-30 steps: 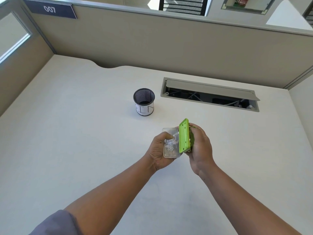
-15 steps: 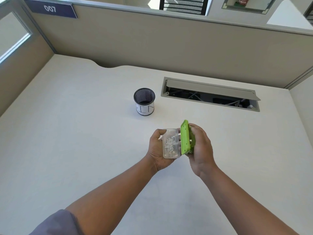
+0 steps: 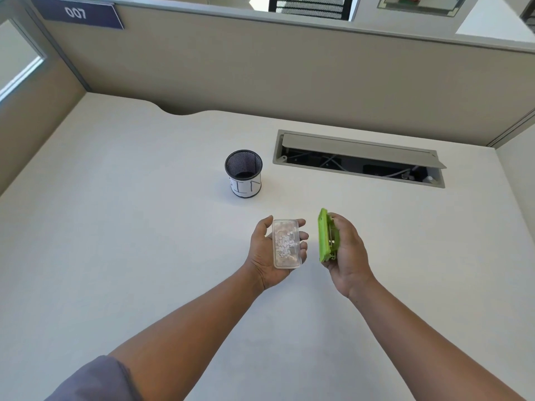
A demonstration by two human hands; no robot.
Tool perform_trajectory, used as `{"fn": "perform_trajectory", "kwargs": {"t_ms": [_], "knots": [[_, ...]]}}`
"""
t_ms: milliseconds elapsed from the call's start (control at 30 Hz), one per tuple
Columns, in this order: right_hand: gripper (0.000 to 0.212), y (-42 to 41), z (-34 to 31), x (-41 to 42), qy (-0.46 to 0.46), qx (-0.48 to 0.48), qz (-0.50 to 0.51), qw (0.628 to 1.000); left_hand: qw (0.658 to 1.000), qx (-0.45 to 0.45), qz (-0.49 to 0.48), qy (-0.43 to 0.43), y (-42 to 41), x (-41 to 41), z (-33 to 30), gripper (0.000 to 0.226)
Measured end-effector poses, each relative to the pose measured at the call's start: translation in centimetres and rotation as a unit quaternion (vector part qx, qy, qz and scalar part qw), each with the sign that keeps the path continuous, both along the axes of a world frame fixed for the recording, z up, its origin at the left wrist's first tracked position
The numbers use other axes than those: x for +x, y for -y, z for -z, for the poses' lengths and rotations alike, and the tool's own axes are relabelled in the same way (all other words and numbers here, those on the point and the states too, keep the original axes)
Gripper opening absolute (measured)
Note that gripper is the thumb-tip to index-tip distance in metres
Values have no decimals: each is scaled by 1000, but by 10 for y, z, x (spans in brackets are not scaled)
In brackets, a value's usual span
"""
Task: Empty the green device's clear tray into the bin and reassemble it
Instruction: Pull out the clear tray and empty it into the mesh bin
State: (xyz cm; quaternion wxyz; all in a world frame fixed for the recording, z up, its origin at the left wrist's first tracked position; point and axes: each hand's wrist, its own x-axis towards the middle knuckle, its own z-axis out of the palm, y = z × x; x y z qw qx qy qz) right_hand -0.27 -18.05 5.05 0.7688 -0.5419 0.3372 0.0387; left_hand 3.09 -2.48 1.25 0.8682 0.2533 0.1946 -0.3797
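My left hand [image 3: 265, 251] holds the clear tray [image 3: 286, 243] flat on its palm, open side up, with several small white paper dots inside. My right hand [image 3: 346, 253] grips the green device [image 3: 324, 235] on edge, its underside facing left toward the tray. Tray and device are apart, with a gap between them. The bin [image 3: 243, 173], a small black mesh cup with a white paper label, stands upright on the desk beyond my left hand.
An open cable hatch [image 3: 359, 157] with its grey flap raised is set into the desk at the back right. Beige partition walls [image 3: 260, 68] enclose the desk at the back and left. The white desk [image 3: 115, 227] spreads to both sides.
The clear tray has come off the green device. My left hand moved it left and turned it level, while my right hand carried the green device to the right.
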Motion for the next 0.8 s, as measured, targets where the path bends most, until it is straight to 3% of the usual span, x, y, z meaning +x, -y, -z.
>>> {"fn": "perform_trajectory", "kwargs": {"t_ms": [167,367,567,800], "knots": [[31,7,18,13,-2,-180,-79,981,999,33,8,-7,-6,13,16,58],[60,24,51,30,-19,-398,-189,898,998,59,16,-23,-11,19,33,57],[68,27,62,35,-26,-465,-229,855,998,53,12,-18,-7,26,36,60],[61,31,67,34,-27,-459,-236,856,997,66,-14,-26,-3,27,38,57]]}}
